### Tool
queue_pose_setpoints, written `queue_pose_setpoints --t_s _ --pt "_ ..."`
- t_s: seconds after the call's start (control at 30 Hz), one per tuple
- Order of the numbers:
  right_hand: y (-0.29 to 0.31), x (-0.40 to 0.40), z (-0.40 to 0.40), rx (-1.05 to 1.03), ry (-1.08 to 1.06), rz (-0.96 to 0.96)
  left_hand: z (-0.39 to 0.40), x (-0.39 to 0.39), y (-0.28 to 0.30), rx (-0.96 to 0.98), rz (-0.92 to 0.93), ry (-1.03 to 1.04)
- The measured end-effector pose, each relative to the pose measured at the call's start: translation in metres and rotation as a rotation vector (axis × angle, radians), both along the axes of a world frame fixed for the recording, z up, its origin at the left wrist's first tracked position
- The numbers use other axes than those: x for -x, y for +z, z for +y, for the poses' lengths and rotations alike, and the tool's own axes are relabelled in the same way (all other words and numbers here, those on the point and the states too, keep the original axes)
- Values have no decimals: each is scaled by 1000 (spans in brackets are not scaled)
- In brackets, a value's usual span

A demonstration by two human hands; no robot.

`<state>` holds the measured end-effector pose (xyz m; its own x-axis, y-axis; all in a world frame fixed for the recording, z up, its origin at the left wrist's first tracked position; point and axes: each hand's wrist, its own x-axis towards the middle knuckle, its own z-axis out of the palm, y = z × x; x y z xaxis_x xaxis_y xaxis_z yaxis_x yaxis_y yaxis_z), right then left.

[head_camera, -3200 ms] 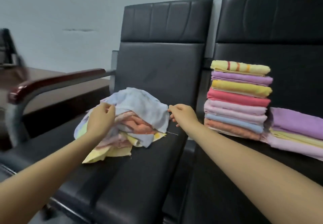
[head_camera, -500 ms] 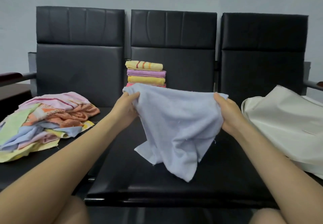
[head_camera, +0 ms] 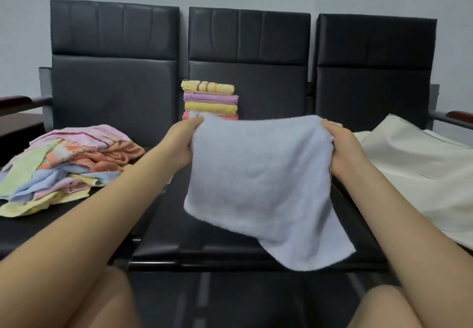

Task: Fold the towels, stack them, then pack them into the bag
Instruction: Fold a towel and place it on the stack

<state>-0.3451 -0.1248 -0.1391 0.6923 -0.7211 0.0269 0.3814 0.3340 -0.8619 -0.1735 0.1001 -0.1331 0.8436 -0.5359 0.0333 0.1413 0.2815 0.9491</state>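
Left hand and right hand each pinch a top corner – pale blue towel hangs between both grips, folded stack just behind. Best to level the 2 corners before folding.

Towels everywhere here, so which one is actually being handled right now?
The pale blue towel, gripped at its top corners by the left hand and right hand. The others lie in the loose pile or the folded stack.

Middle seat front bare; folded stack blocks rear, loose pile left, bag right.
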Motion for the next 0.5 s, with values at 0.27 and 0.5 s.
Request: queue_pose_setpoints --t_s 0.27,0.5 --pt "-95 -27 -23 505 94 878 0 -39 -101 -1056 -468 26" --pt "-100 -46 -42 1069 -2 1163 -16 -65 -119 -1261 -715 19"
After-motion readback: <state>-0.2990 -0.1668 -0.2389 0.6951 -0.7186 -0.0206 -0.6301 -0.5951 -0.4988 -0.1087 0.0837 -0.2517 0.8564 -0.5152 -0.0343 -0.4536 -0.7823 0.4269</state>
